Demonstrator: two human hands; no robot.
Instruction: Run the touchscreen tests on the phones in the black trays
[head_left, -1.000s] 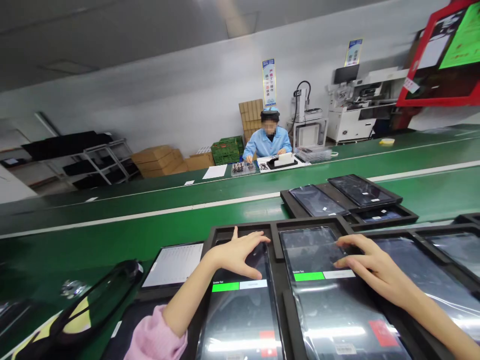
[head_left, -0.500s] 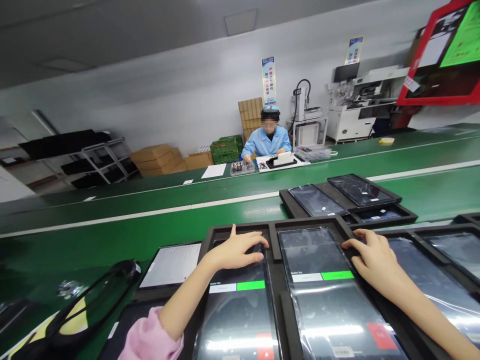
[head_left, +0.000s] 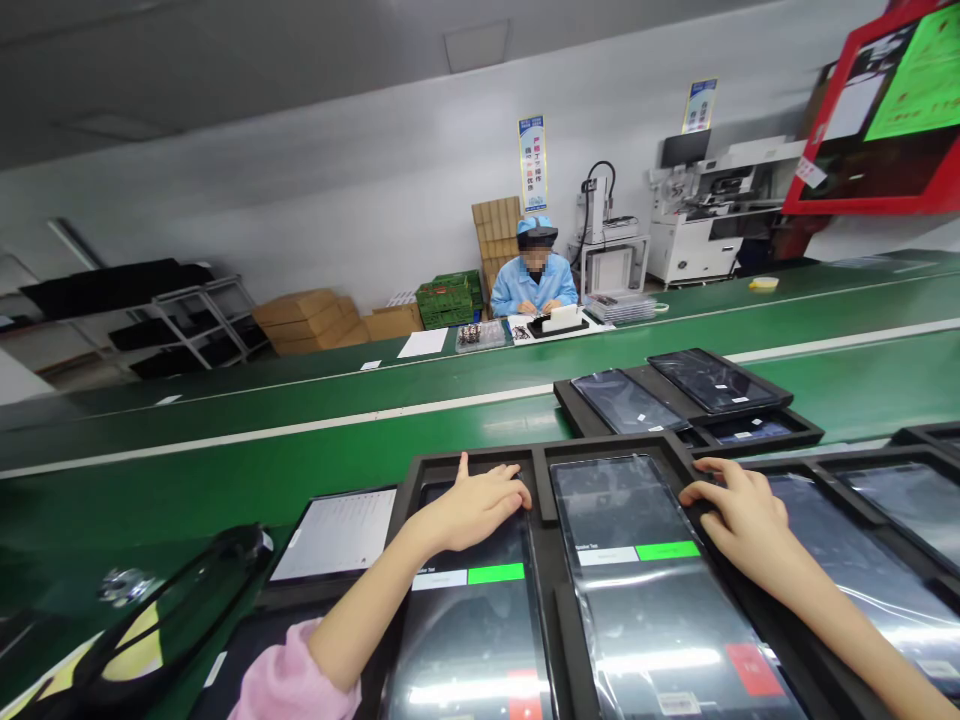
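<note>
Two tablets lie side by side in a black foam tray, their screens lit with a white and a green bar and a red block. Over the upper part of the left tablet rests my left hand, fingers spread and curving toward its right edge. My right hand is at the upper right edge of the right tablet, fingers apart and bent, fingertips at the tray's rim. Neither hand grips anything that I can see. A pink sleeve covers my left forearm.
Stacked trays with dark tablets stand behind; another tray of tablets is at right. To the left lie a lit tablet and a black strap. Across the green bench sits a co-worker in blue.
My left hand's thumb and fingers have drawn closer together near the left tablet's right edge. My right hand stays at the right tablet's edge. The co-worker's hands have come together.
</note>
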